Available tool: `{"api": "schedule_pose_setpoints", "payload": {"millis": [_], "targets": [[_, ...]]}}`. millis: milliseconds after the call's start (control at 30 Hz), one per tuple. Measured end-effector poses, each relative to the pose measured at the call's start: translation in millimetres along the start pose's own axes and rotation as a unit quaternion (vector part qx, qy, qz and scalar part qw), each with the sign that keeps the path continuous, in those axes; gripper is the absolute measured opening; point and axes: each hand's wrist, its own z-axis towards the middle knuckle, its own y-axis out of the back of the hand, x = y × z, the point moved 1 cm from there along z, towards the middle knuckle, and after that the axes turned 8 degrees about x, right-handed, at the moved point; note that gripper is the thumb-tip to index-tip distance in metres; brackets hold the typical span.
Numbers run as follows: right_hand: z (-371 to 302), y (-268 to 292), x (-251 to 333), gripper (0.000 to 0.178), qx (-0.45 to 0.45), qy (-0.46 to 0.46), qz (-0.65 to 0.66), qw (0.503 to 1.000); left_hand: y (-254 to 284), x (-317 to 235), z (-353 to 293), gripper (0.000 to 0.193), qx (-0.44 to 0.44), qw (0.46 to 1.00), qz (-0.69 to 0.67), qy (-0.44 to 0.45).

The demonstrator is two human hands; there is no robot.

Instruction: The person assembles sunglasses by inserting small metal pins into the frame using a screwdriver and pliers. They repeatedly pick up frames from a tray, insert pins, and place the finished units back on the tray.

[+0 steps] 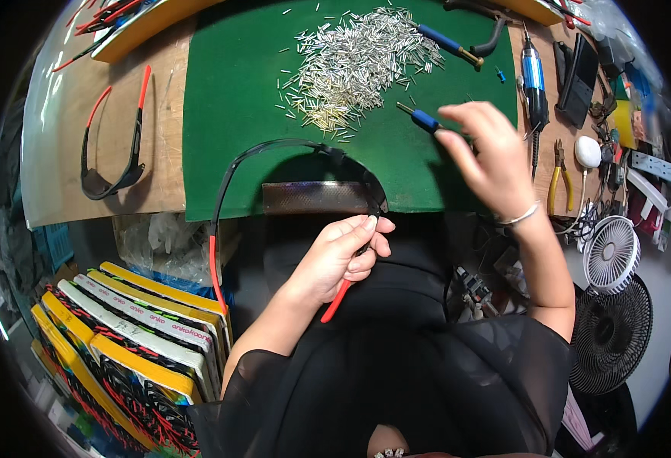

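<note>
Nearest to you, at the lower left, a row of yellow and white cartons stands on edge, with black and red pieces packed between them. Your left hand is closed, thumb against curled fingers, around one temple of a black glasses frame; that temple's red tip sticks out below your fist. The frame's front arches over the near edge of the green mat, and its other red-tipped temple hangs down to the left. Off to your right stand a black fan and, just beyond it, a small white fan. Your right hand is above the mat, thumb and forefinger pinching the rear end of a blue-handled screwdriver, whose thin tip points toward the pile. To its right lie yellow-handled pliers; well to the left, a second pair of glasses rests on the wooden tabletop. Farther off, silver and brass-coloured metal pins are heaped loosely on the mat, with a blue electric screwdriver and a black phone over at the right. Another blue-handled tool lies at the heap's far right edge.
</note>
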Motion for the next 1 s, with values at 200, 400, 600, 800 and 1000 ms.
{"api": "schedule_pose_setpoints", "payload": {"millis": [200,400,600,800,1000], "targets": [[-8.9,-32.8,-1.8,0.023,-0.022,-0.045,-0.079,0.996,4.3,8.3,4.7,0.021,-0.01,0.998,-0.051,-0.024],[-13.3,-25.2,1.7,0.015,0.021,-0.064,-0.031,0.997,-5.7,15.3,13.4,0.024,-0.08,0.996,0.011,-0.025],[-59.6,6.6,5.7,0.016,0.196,-0.226,0.27,0.915,-11.2,15.5,17.8,0.027,-0.082,0.996,-0.012,-0.015],[-62.3,-20.8,22.0,0.013,0.187,-0.182,0.314,0.913,-10.1,10.8,18.8,0.026,-0.094,0.995,-0.023,0.007],[-60.8,-24.4,20.8,0.011,0.19,-0.145,0.326,0.915,-12.3,12.8,19.2,0.026,-0.102,0.995,-0.011,-0.008]]}}
